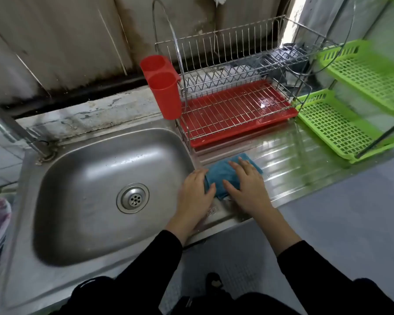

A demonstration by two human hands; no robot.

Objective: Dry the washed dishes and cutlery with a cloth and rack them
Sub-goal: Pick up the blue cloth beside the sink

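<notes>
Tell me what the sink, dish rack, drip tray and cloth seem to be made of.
Sink: stainless steel, brushed, by its grey sheen and soft reflections. Dish rack: bright metal wire, likely chromed or stainless. Drip tray: red plastic, glossy, with wet highlights. Cloth: teal fabric, matte and creased, possibly microfibre.

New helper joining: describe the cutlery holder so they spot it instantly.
Behind and right of the steel sink stands a wire dish rack. On its left end hangs the cutlery holder: two joined red cups, upright, unlike the flat red tray.
</notes>
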